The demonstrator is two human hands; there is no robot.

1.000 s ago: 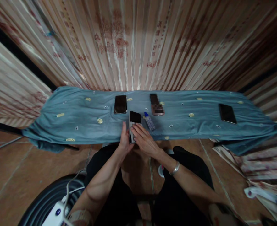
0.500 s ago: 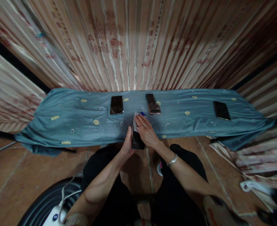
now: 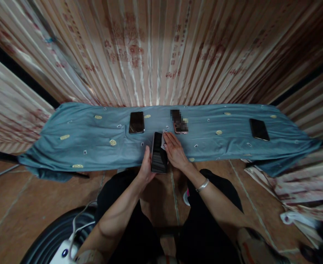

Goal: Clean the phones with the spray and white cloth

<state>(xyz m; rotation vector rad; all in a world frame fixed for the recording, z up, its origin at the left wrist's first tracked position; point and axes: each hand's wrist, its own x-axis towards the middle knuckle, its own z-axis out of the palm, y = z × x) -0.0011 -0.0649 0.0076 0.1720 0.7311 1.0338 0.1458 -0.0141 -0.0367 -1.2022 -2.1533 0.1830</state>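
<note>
My left hand (image 3: 145, 168) grips a black smartphone (image 3: 158, 158) from its left side and from below, with the thumb along the edge. The phone is tilted up at the front edge of the cloth-covered table, its dark face towards me. My right hand (image 3: 176, 151) has its fingers together over a small white wipe (image 3: 164, 139), pressed at the phone's upper right edge. Part of the wipe is hidden under the fingers.
A blue-green patterned cloth (image 3: 95, 134) covers the narrow table. On it lie a dark phone (image 3: 136, 123), a partly pixelated phone (image 3: 180, 127) and another dark phone (image 3: 259, 129). Curtains (image 3: 156, 55) hang behind. A white power strip (image 3: 63, 253) sits at the lower left.
My right hand has slid a little to the right with the wipe, from across the phone's upper face to its right edge. More of the screen shows now.
</note>
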